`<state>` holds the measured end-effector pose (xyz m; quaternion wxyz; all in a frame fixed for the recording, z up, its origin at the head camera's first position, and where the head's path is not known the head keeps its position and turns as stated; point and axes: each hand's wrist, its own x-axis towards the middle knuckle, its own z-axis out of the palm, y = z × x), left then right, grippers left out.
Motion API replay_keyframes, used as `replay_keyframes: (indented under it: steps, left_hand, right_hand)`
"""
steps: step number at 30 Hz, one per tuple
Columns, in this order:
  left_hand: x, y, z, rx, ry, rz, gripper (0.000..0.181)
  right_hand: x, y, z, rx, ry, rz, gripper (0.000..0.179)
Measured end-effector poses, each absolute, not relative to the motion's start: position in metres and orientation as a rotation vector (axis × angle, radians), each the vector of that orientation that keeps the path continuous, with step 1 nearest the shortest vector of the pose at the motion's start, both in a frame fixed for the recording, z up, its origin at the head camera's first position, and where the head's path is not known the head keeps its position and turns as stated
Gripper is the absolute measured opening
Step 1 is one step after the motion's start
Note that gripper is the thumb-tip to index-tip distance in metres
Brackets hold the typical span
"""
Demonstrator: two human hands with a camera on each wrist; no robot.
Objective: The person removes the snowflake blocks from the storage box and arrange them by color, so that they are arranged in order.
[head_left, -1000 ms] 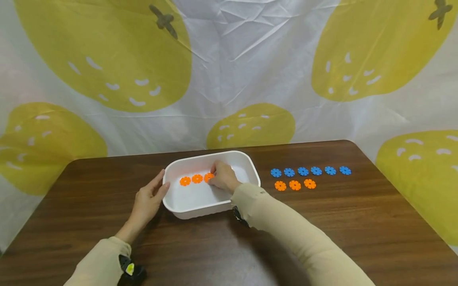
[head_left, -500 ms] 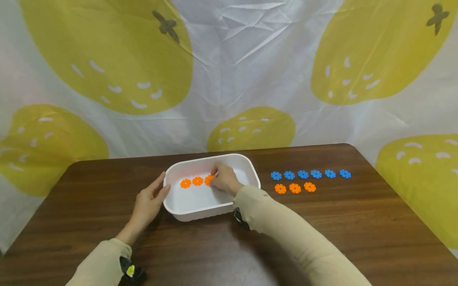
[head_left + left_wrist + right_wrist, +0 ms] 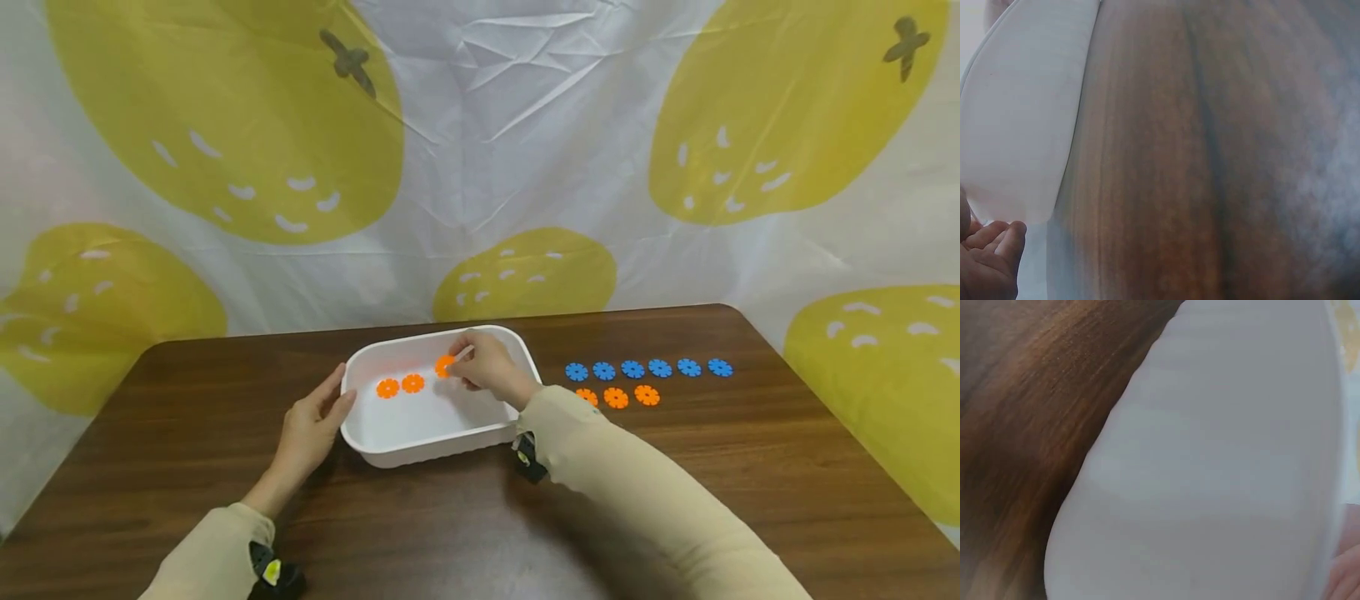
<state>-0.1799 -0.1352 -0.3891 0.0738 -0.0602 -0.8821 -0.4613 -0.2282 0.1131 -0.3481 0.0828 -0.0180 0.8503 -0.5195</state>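
In the head view a white plastic bin [image 3: 420,450] stands on the table. My left hand [image 3: 311,425] holds its left end, thumb at the rim and fingers along the outer wall. The left wrist view has those fingers [image 3: 997,250] against the bin's end. Over the inside of the bin, my right hand [image 3: 487,367] pinches an orange notched disc [image 3: 444,367] by its edge. Two more orange notched discs [image 3: 401,386] lie on the bin floor to its left. In the right wrist view the bin's side wall hides most of that hand.
Right of the bin, several blue notched discs [image 3: 632,369] lie in a row on the brown wooden table [image 3: 750,467]. Nearer is a row of three orange notched discs [image 3: 616,398], the leftmost partly behind my right sleeve [image 3: 637,475]. A fruit-print cloth [image 3: 525,167] hangs behind the table.
My right hand has lifted the third orange disc off the bin floor, drawing it slightly up and right. The left hand stays on the bin's end. The head view has shifted slightly.
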Motion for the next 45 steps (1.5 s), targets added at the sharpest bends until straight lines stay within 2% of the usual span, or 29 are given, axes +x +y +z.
replay_keyframes:
  steps: [21,29,45]
  left_hand:
    - [-0.179,-0.137,-0.393,-0.187,-2.652,-1.369,0.05]
    - [-0.179,-0.136,-0.392,-0.194,-2.653,-1.364,0.05]
    - [-0.175,-0.132,-0.388,-0.207,-2.651,-1.359,0.05]
  right_hand:
    - [-0.208,0.172,-0.321,-0.054,2.494,-1.669,0.024]
    - [-0.204,0.21,-0.32,0.008,2.515,-1.677,0.023]
    - [-0.18,0.309,-0.334,0.199,2.611,-1.563,0.032]
